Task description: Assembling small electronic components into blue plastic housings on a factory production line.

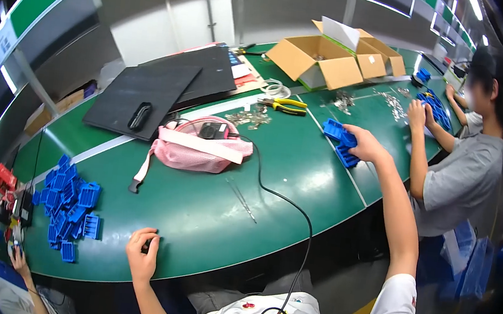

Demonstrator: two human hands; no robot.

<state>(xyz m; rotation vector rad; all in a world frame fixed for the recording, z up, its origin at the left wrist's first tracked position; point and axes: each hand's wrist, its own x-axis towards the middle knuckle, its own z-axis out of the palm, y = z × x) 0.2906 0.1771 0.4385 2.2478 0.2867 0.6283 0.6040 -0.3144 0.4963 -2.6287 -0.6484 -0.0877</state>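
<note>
Firstly, we noted the right hand reaching across the green surface, its thumb and fingers partly closed about the right side of a small group of blue plastic pieces. Contact was apparent; we could not tell whether any piece was firmly gripped, as the hand covered part of the group. That group lay just left of the hand, its long axis running from far left to near right. We judged the right hand clearly the nearer of the two.

We found the left hand well apart, by the near edge, fingers loosely curled with a gap to the thumb; we made out nothing held. A larger blue pile lay to its left, reaching farther back and not touching it.

Between the hands we recorded metal tweezers, clear of both. Farther off lay a pink mesh bag, yellow-handled pliers and loose metal parts. To the right we observed a co-worker in a grey shirt.
</note>
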